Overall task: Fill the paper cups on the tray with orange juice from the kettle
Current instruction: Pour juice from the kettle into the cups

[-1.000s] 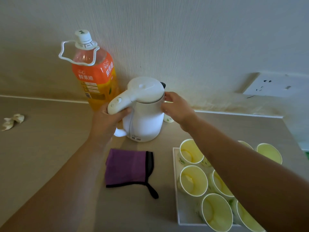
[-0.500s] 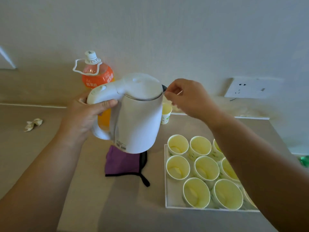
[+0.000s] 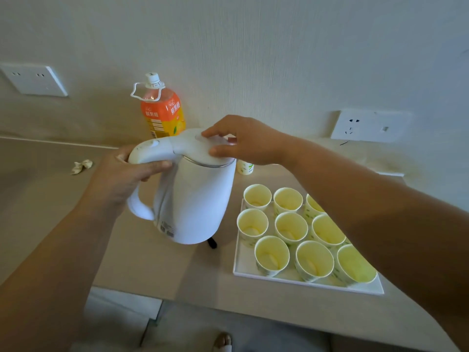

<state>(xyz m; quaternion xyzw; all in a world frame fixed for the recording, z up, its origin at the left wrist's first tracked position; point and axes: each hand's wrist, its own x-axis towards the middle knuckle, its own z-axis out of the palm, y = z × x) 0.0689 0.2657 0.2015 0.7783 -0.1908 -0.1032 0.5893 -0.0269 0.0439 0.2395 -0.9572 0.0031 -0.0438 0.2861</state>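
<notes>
Pale textured wall [image 3: 279,59], beige counter [image 3: 50,189], two sockets [image 3: 368,125].

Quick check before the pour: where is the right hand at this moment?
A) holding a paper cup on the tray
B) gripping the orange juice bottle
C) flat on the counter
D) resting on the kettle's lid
D: the right hand lies fingers down on the lid of the kettle, whose handle the left hand grips.

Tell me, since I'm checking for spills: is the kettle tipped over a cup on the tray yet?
No: the kettle is held roughly upright to the left of the tray, over the counter, with nothing pouring.
</notes>
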